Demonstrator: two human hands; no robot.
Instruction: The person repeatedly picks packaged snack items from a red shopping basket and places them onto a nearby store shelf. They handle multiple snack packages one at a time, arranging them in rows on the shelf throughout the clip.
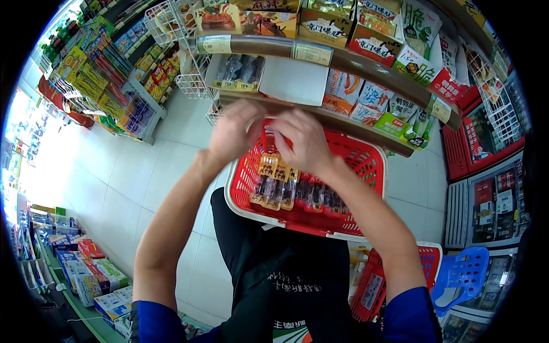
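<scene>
Both my hands are blurred over the far rim of a red plastic shopping basket [373, 165]. My left hand [238, 128] is at the basket's far left corner with its fingers curled. Close beside it, my right hand [302, 139] bends its fingers inward above the basket. Whether either hand holds something small is not clear. Inside the basket lie clear-and-gold snack packets [274, 182] and, to their right, red-topped packets [315, 193] partly hidden by my right forearm. A white carton [296, 81] stands on the shelf just beyond my hands.
Snack boxes [326, 25] fill the shelf above a brown shelf edge [274, 48]. White wire baskets [195, 85] hang at its left end. A second red basket [371, 287] and a blue plastic chair [461, 278] are at lower right, near glass-fronted coolers [497, 206]. Boxed goods [92, 274] sit lower left.
</scene>
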